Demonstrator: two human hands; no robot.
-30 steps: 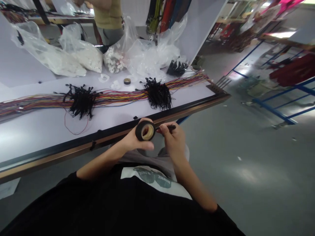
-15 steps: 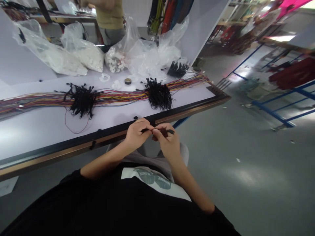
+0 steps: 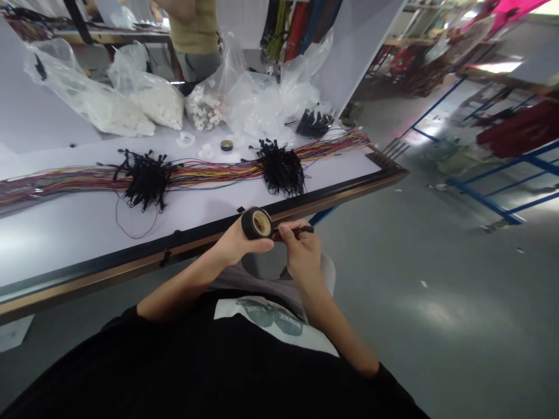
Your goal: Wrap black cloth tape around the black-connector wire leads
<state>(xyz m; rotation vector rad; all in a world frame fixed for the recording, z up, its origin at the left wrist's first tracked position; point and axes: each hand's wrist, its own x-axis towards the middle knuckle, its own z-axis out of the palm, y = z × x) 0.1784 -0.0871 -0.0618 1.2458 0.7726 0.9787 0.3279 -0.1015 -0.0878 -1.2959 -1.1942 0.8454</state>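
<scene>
My left hand [image 3: 238, 241] is closed around a roll of black tape [image 3: 257, 223], its pale core facing up towards me. Close beside it, my right hand [image 3: 302, 247] pinches a small black piece [image 3: 307, 229] that looks like a connector or wire end; its exact kind I cannot make out. Both hands are in front of the table's dark edge, over my lap. Beyond them on the table lie long multicoloured wires [image 3: 218, 172] with two black clusters of connectors, a left cluster [image 3: 146, 179] and a right cluster [image 3: 282, 167].
Clear plastic bags [image 3: 151, 96] of white parts stand along the back of the table [image 3: 196, 210]. Another tape roll [image 3: 226, 145] lies before them. A person [image 3: 194, 41] stands behind the table. Blue-framed racks [image 3: 489, 198] stand on the right.
The black tape roll has come into sight, upright in my left hand. My hands, fingertips together before, are now slightly apart. My left thumb has stretched out below the roll.
</scene>
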